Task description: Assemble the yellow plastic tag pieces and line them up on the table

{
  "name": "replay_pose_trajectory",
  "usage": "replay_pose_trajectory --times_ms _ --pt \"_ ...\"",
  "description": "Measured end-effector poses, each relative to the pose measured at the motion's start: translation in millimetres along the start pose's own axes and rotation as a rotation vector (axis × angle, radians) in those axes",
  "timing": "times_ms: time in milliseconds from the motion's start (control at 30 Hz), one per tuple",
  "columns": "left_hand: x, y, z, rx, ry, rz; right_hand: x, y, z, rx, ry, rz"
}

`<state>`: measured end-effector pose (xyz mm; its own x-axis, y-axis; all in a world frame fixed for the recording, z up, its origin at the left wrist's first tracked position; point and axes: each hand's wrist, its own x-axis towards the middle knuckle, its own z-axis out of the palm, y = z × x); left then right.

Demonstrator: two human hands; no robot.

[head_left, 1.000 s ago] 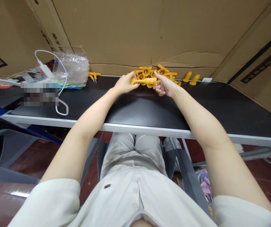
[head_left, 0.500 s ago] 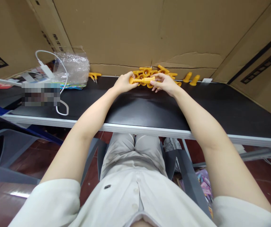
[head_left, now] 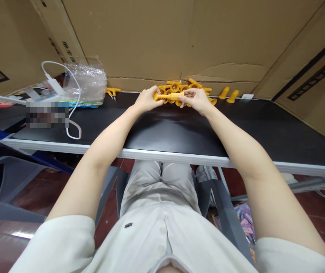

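Observation:
A long yellow plastic piece [head_left: 174, 97] is held level between my two hands, above the far part of the black table. It has a rounded left end, a thin neck and a thicker right part. My left hand [head_left: 147, 100] is closed round the rounded end. At the other end, my right hand [head_left: 196, 100] pinches the thicker part with thumb and fingers. Just behind the hands lies a pile of yellow plastic parts [head_left: 175, 87], some with round hollow openings; the hands partly hide it.
Two yellow tapered pieces [head_left: 232, 96] stand at the right, near a white tag [head_left: 247, 97]. Yellow T-shaped corkscrews [head_left: 113, 90] with metal spirals lie to the left, by clear plastic wrap [head_left: 87, 81] and a white cable [head_left: 80, 89]. Cardboard [head_left: 151, 41] walls the back; a pale edge [head_left: 162, 154] borders the table [head_left: 174, 132].
My right hand's fingers have shifted their grip on the thicker part and drawn in closer together. The left hand keeps its hold, nearly still.

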<state>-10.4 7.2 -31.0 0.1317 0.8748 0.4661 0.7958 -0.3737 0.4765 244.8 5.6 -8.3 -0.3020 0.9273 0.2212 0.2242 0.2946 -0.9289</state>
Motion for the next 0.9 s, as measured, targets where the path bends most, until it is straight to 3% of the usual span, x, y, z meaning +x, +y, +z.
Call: replay_pose_trajectory --times_ms 367,700,900 --pt "-1.7 1.8 -2.1 0.109 0.021 0.0 2.9 0.3 3.8 0.044 0.02 0.015" --pt "-4.2 10.6 -6.0 0.18 0.071 0.042 0.8 -9.8 5.7 0.208 -0.003 0.182" --pt "-2.4 8.0 -3.6 0.104 0.05 0.049 -0.7 -11.1 5.1 0.204 -0.057 0.257"
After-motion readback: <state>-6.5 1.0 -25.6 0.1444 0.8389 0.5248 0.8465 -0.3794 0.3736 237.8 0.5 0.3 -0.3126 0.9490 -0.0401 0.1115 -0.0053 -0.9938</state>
